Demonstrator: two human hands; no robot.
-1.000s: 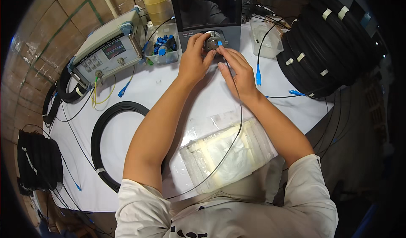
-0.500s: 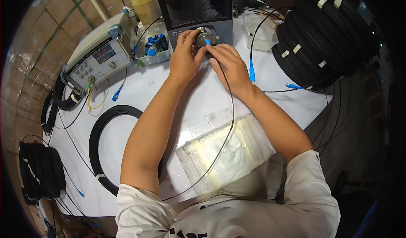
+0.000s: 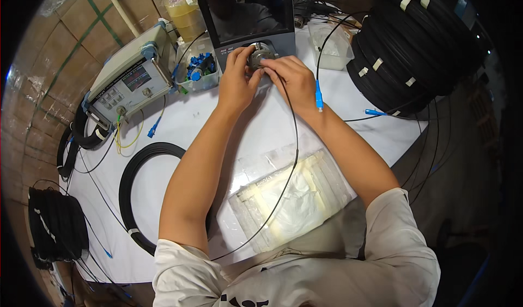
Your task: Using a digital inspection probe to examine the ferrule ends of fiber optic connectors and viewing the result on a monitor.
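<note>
Both hands meet at a round metal port point(image 3: 260, 54) on the front of a grey device with a dark screen point(image 3: 248, 13). My left hand point(image 3: 238, 79) cups the port from the left, fingers curled around it. My right hand point(image 3: 291, 77) pinches the end of a thin black cable point(image 3: 289, 160) against the port; the connector itself is hidden by the fingers. The cable runs back over my right wrist toward my chest. A blue connector point(image 3: 319, 95) hangs beside my right wrist.
On the white table point(image 3: 180, 124) stand a grey test instrument point(image 3: 129, 82), a tray of blue connectors point(image 3: 201, 67), a black cable coil point(image 3: 143, 190) and clear plastic bags point(image 3: 291, 198). Large black cable bundles point(image 3: 411, 45) lie at the right, and more hang at the left point(image 3: 54, 228).
The view has shifted, so the device and hands sit lower in the picture. Both hands stay at the port, the fingers shifting slightly on it.
</note>
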